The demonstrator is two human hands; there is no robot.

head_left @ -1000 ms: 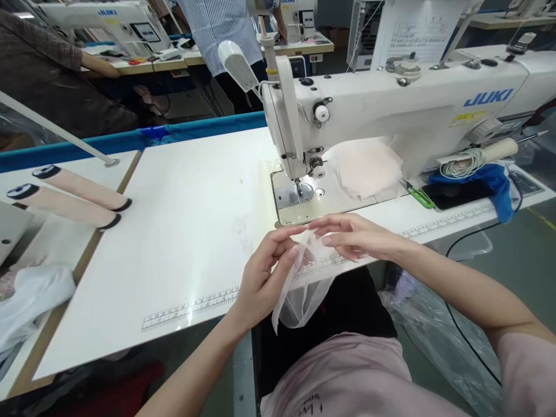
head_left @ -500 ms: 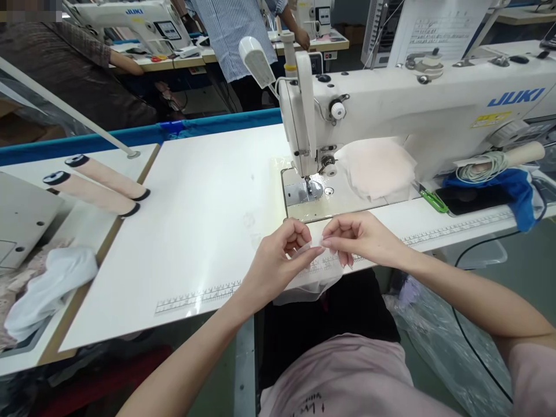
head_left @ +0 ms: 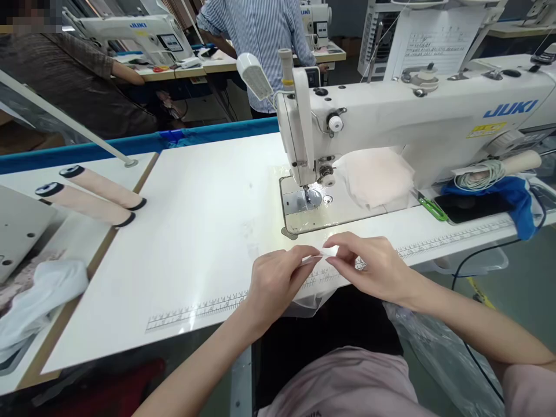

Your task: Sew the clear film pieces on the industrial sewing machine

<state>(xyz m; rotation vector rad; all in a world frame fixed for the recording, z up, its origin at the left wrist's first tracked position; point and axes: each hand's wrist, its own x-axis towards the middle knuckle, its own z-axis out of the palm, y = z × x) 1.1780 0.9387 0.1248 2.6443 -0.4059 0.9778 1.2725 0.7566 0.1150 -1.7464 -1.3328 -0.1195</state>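
A thin, sheer white fabric piece (head_left: 326,252) is stretched between my two hands at the near edge of the white table (head_left: 195,231). My left hand (head_left: 278,281) pinches its left end with closed fingers. My right hand (head_left: 373,266) pinches its right end. More of the sheer fabric hangs over the table edge below my hands. Just behind them stands the white JUKI sewing machine (head_left: 412,110), its needle plate (head_left: 304,202) a short way beyond my fingers.
A stack of pale pink fabric pieces (head_left: 376,176) lies under the machine arm. Green clippers (head_left: 432,208), a dark phone and blue cloth (head_left: 508,197) sit at right. Two thread cones (head_left: 93,194) lie at left. Other people work at machines behind.
My hands have come lower and nearer the table edge, still pinching the sheer fabric. The hanging loop seen a second ago is now drawn up between my fingers.
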